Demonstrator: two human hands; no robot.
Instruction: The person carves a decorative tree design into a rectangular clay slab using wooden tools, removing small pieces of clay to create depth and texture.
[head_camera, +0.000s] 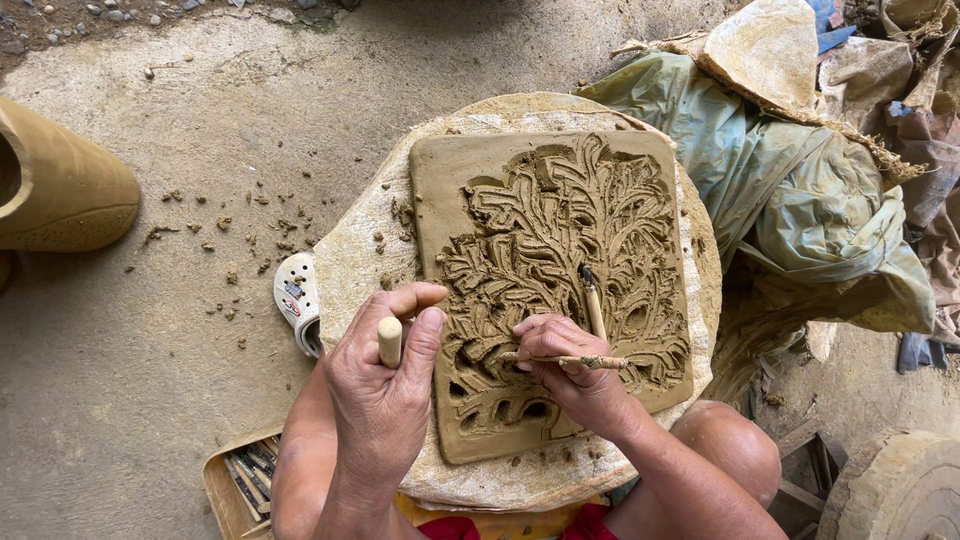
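Carved clay slab (545, 250) under 2 tool-gripping hands (380, 385).

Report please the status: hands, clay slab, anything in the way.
Left hand shut on wooden stick. Right hand shut on two carving tools, tips on carved clay slab. Slab flat on round board. Clay crumbs nearby, nothing blocking.

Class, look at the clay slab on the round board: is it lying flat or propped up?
Flat. The slab lies face up on the round board, its carved leaf pattern fully showing, with both hands working over it.
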